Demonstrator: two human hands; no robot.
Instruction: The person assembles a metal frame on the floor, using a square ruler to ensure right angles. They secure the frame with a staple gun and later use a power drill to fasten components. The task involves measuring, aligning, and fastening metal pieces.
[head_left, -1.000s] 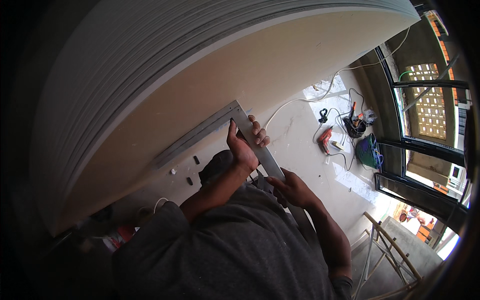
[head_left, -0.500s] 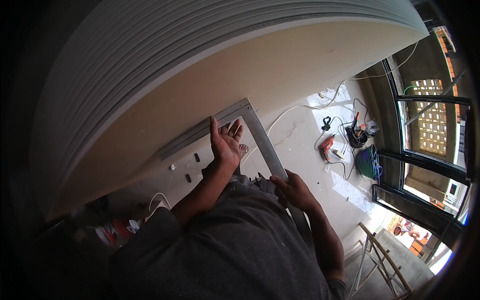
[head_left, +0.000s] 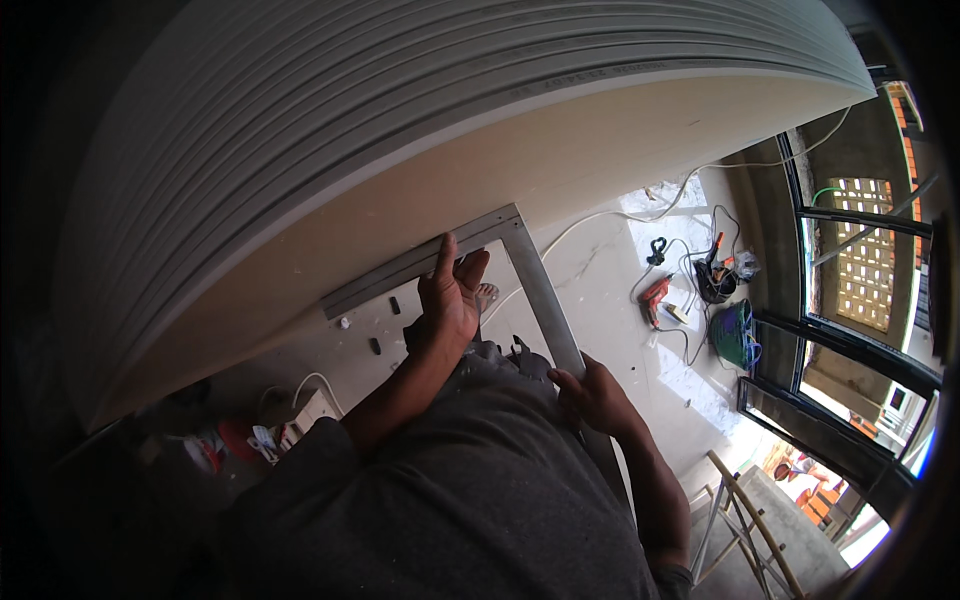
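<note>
An L-shaped metal square (head_left: 540,280) made of grey profile has its short arm along the face of a large cream board (head_left: 400,190). That board is the front one of a thick stack standing on edge. At the short arm, my left hand (head_left: 453,300) has its thumb over the metal and its fingers curled beneath, partly hidden. The long arm slants down toward my body, and my right hand (head_left: 598,396) is wrapped around it near my waist.
Right of me on the tiled floor lie a red corded drill (head_left: 655,292), a black bag (head_left: 715,280) and a blue-green bucket (head_left: 735,332). A white cable (head_left: 590,215) trails over the floor. Scaffold tubes (head_left: 750,515) stand at lower right. Dark window frames (head_left: 850,335) line the right side.
My left hand's fingers have curled in and its thumb has moved further over the short arm. The square appears slightly further right and lower in view; my right hand keeps its hold.
</note>
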